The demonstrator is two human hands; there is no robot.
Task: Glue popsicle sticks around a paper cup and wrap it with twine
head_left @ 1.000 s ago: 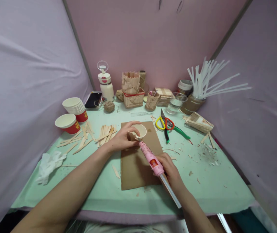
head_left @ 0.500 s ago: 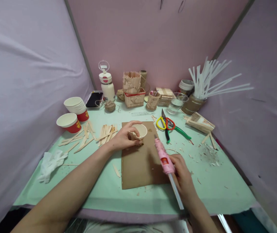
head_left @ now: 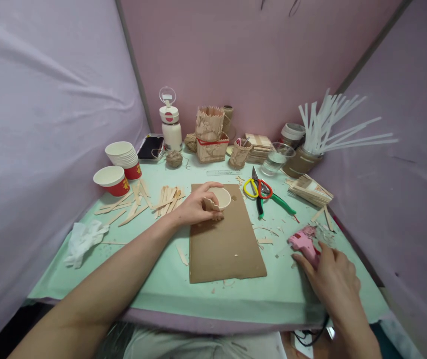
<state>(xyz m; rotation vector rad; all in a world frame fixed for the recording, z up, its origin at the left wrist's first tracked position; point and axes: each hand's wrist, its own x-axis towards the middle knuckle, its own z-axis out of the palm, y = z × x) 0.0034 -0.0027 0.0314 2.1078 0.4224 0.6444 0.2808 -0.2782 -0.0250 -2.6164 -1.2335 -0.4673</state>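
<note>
My left hand (head_left: 200, 205) is closed on a small paper cup (head_left: 223, 198), which stands on a sheet of brown cardboard (head_left: 228, 254). A short wooden piece (head_left: 211, 204) shows against the near side of the cup, under my fingers. Off to the right, a pink hot glue gun (head_left: 303, 242) rests low over the table among scraps. My right hand (head_left: 335, 279) has its thumb and index finger around the handle end of the glue gun. The other fingers are curled and partly hidden.
Craft sticks (head_left: 168, 199) and stacked paper cups (head_left: 120, 154) lie to the left. Pliers and scissors with coloured handles (head_left: 264, 192) lie beyond the cardboard. Behind stand a bottle (head_left: 171, 130), stick-covered containers (head_left: 212, 148), a glass of water (head_left: 275, 162) and glue sticks (head_left: 327, 122).
My right hand has carried the glue gun from above the cardboard to the right side of the table and lowered it there. My left hand stays on the cup.
</note>
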